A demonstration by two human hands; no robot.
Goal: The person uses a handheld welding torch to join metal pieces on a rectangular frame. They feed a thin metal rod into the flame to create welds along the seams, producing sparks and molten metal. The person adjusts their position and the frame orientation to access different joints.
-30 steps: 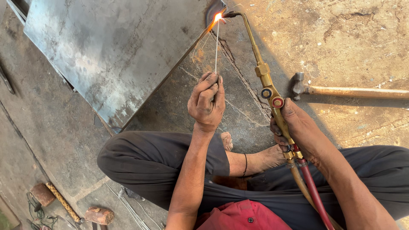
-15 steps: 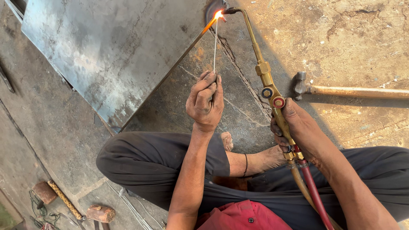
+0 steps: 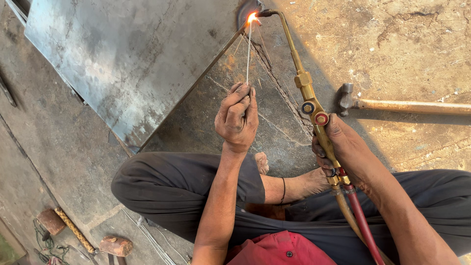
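Note:
My right hand (image 3: 346,149) grips the brass body of a gas torch (image 3: 306,93) whose curved neck reaches up to a bright flame (image 3: 252,17) at the top. My left hand (image 3: 238,118) pinches a thin filler rod (image 3: 248,54), its tip in the flame. The flame sits at the corner of a large grey metal sheet (image 3: 127,64) that lies on the floor. Red and brown hoses (image 3: 360,223) trail from the torch past my right wrist. I sit cross-legged in dark trousers, one bare foot (image 3: 304,184) showing between my arms.
A hammer (image 3: 392,104) with a wooden handle lies on the sandy ground at right. At lower left lie another hammer (image 3: 73,228), a rusty block (image 3: 116,245) and some thin wires (image 3: 152,238). A cracked concrete floor (image 3: 274,98) runs under the sheet.
Both hands hold nearly the same pose; the rod tip stays in the flame at the sheet's corner. The view has shifted slightly.

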